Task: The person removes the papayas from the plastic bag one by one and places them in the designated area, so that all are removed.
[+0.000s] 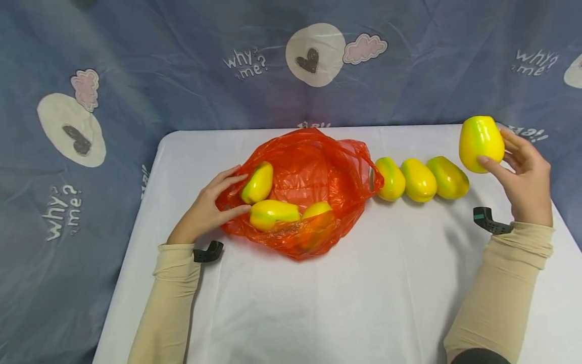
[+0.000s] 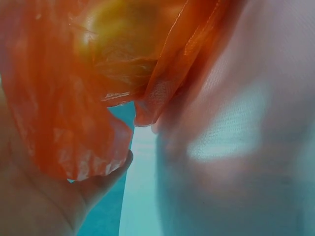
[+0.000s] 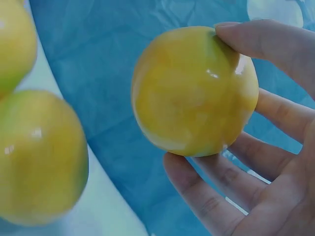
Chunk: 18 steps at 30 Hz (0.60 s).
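**Right hand (image 1: 527,172) grips a mango-like fruit (image 1: 481,144); left hand (image 1: 206,205) touches the red plastic bag (image 1: 300,174)**

On my head feed, the glossy yellow-green fruit is pinched between the right thumb and fingertips, raised near the far right corner of the white table (image 1: 345,303). I see the left hand spread wide, thumb and fingers apart at the bag's left edge; in its wrist view, red film hangs in front of the hand. Inside the bag I count three similar fruits: a tilted one (image 1: 258,183), one lying sideways (image 1: 273,213), and one partly behind the film (image 1: 317,208). Three more stand in a row (image 1: 419,180) to the bag's right, the nearest partly overlapped by its edge. Blue printed cloth (image 1: 191,65) hangs behind.
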Each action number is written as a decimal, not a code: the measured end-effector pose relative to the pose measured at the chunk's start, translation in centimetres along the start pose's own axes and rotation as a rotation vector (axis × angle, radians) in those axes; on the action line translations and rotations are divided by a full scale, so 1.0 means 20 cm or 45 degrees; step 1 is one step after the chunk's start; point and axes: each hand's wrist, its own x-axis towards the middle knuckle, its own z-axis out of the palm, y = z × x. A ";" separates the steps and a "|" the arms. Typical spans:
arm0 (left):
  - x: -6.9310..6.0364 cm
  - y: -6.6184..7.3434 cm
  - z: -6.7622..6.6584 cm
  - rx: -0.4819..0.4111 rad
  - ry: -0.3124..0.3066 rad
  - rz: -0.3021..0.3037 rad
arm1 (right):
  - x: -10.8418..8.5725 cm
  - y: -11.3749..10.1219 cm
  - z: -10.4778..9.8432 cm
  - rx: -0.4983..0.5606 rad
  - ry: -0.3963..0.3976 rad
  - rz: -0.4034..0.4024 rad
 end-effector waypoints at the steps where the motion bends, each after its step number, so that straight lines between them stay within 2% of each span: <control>1: 0.00 0.00 0.00 -0.001 -0.001 0.003 | 0.00 0.01 -0.01 -0.003 0.011 0.023; 4: 0.00 0.00 0.00 0.003 0.002 0.002 | 0.02 0.04 -0.03 0.029 0.021 0.074; 8: 0.00 -0.01 -0.01 0.007 0.012 -0.011 | 0.04 0.09 -0.05 0.240 -0.025 0.093; 10: -0.01 -0.01 -0.01 0.007 0.017 -0.015 | 0.04 0.12 -0.07 0.294 -0.060 0.107; 12: -0.01 -0.01 -0.01 0.008 0.015 -0.017 | 0.04 0.15 -0.09 0.224 -0.087 0.104; 15: 0.01 0.00 0.00 0.005 0.012 -0.012 | 0.03 0.20 -0.13 0.008 -0.097 0.106; 18: 0.00 -0.01 0.00 0.006 0.007 -0.018 | 0.04 0.24 -0.14 -0.132 -0.088 0.112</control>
